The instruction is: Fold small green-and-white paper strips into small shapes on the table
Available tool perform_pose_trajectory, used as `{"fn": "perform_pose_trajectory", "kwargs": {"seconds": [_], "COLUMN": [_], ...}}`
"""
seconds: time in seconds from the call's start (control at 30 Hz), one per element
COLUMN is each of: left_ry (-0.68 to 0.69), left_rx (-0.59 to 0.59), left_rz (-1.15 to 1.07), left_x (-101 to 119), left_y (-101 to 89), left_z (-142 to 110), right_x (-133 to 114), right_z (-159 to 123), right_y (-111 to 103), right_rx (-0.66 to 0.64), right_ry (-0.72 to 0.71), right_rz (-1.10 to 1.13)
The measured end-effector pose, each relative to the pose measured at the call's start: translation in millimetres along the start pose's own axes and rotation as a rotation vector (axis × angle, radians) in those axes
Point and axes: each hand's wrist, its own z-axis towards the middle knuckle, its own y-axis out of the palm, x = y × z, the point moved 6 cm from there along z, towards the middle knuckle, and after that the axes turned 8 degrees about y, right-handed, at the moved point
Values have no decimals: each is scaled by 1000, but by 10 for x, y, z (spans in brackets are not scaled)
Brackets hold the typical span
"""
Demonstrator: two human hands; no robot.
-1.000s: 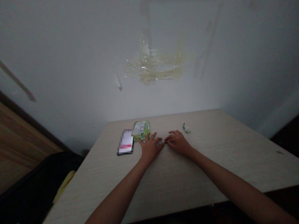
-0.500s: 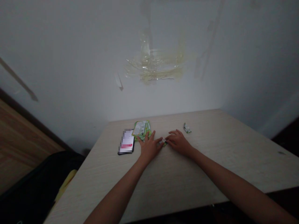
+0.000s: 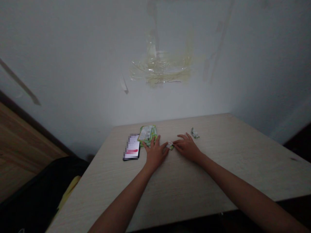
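Observation:
Between my two hands is a small white and green wrapper (image 3: 170, 145), low over the table or on it; I cannot tell which. My left hand (image 3: 155, 154) pinches its left edge between thumb and forefinger, while the other fingers spread toward a green and white packet (image 3: 147, 133). At the wrapper's right end, the fingertips of my right hand (image 3: 188, 148) are pressed together on it. Another crumpled wrapper (image 3: 194, 133) lies just beyond my right hand. What the wrapper contains, if anything, is not visible.
A phone (image 3: 132, 147) with a lit, blurred screen lies left of the packet, touching or partly under it. The pale wooden table (image 3: 213, 194) meets a wall with peeling tape (image 3: 167, 69) at the back. Dark and yellow cloth (image 3: 69, 191) sits beyond the left edge.
My right fingertips have shifted slightly right, and more of the small wrapper shows between the hands. The packet, phone and crumpled wrapper have stayed put.

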Motion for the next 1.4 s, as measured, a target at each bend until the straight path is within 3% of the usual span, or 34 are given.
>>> {"fn": "perform_pose_trajectory", "kwargs": {"seconds": [0.57,0.87,1.07,1.4], "left_ry": [-29,126,216,258], "left_rx": [-54,82,56,8], "left_rz": [-46,-28,-146,-98], "left_x": [-122,-19,48,113], "left_y": [36,-111,-124,-168], "left_z": [-57,-81,-89,-126], "right_x": [-21,12,-32,-68], "right_z": [6,-15,-17,-25], "right_y": [2,40,34,16], "right_rx": [-39,-22,10,9], "right_ry": [-24,16,-9,-76], "right_rz": [24,16,-1,19]}}
